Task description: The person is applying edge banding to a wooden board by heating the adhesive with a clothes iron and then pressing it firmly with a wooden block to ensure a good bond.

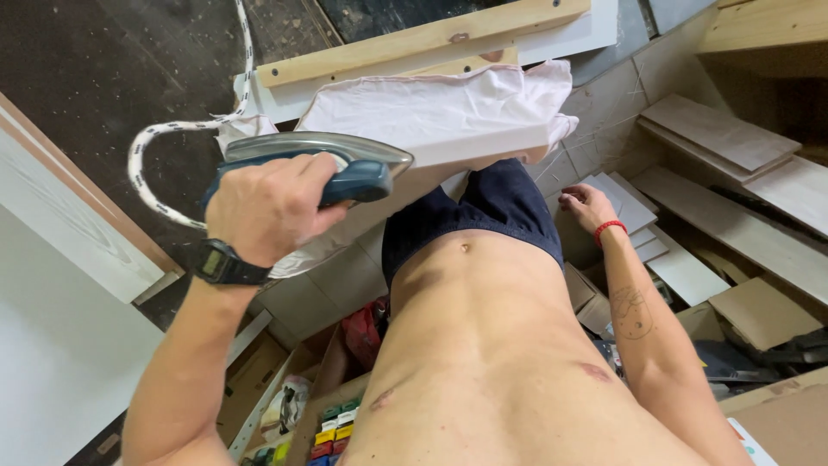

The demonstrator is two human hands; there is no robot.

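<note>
My left hand (267,207), with a black digital watch on its wrist, grips the blue handle of an electric iron (354,160) with a silver soleplate. The iron sits over the near left part of a pale pink-white cloth (431,112), which lies spread on a white board (595,30) backed by a wooden batten (414,39). I cannot tell whether the soleplate touches the cloth. A black-and-white braided cord (142,147) loops away from the iron to the left. My right hand (586,205), with a red band at the wrist, hangs by my hip with its fingers loosely apart and holds nothing.
Wooden boards and panels (724,129) lie stacked on the right, with cardboard pieces (759,311) below them. A white door-like panel (52,345) stands at the left. Cartons with small coloured boxes (336,427) sit near my feet. The dark floor (103,69) is dusty.
</note>
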